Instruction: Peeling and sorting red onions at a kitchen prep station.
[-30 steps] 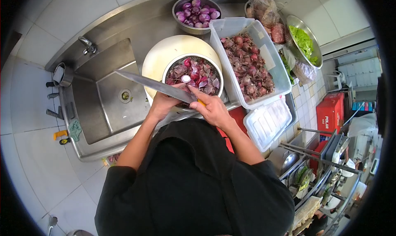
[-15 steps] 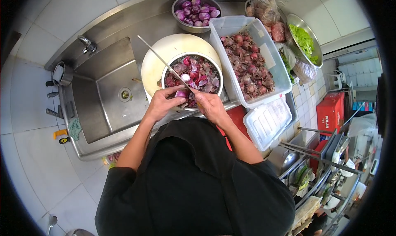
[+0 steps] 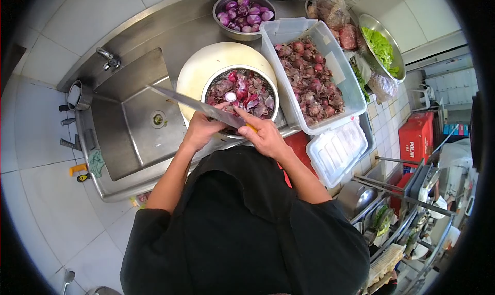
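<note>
My right hand [image 3: 265, 136] is closed on the yellow handle of a long knife [image 3: 191, 103], whose blade reaches left across my left hand. My left hand [image 3: 200, 131] holds a small cut shallot [image 3: 230, 96] at its fingertips, right at the blade. Both hands are over the near rim of a metal colander [image 3: 271, 90] filled with purple shallot skins. The colander stands on a round cream board [image 3: 206, 65]. At the back, a metal bowl [image 3: 220, 6] holds peeled purple shallots.
A clear plastic tub [image 3: 335, 63] of unpeeled shallots stands right of the colander, its lid [image 3: 337, 150] in front. A steel sink [image 3: 139, 119] with a tap [image 3: 108, 58] lies left. A bowl of green leaves [image 3: 381, 45], a red crate [image 3: 416, 139] and wire racks are at the right.
The knife swung from pointing up-left over the board half a second ago to pointing left and lower now. Both hands stayed at the colander's near rim.
</note>
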The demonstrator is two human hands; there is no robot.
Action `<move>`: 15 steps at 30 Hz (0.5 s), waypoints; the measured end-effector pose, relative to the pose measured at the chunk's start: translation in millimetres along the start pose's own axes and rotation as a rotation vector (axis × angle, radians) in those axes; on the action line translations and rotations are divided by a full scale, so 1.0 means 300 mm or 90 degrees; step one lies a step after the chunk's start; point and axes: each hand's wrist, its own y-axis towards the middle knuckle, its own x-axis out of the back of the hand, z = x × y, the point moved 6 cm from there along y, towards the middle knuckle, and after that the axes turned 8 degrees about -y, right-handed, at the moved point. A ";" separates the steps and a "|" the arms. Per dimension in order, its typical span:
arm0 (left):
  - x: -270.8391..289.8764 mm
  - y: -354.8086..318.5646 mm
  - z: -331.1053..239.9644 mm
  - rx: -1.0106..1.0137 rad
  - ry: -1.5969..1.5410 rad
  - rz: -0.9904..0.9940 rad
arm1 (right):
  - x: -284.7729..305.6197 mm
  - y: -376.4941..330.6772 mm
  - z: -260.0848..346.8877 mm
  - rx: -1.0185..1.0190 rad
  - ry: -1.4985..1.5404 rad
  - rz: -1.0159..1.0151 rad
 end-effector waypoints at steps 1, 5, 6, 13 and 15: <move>0.001 -0.002 0.000 -0.006 0.031 0.008 | 0.001 -0.004 0.001 0.000 -0.037 0.009; -0.017 -0.007 -0.010 -0.014 0.082 -0.013 | -0.003 -0.001 0.006 -0.003 -0.009 -0.002; -0.023 -0.009 -0.017 -0.014 0.082 -0.014 | -0.005 -0.002 0.004 -0.017 -0.032 -0.010; -0.083 -0.026 -0.025 -0.031 -0.065 -0.024 | -0.024 0.005 -0.113 -0.175 0.213 -0.023; -0.018 -0.013 -0.015 0.021 0.054 -0.065 | -0.022 -0.013 -0.115 -0.293 0.252 0.082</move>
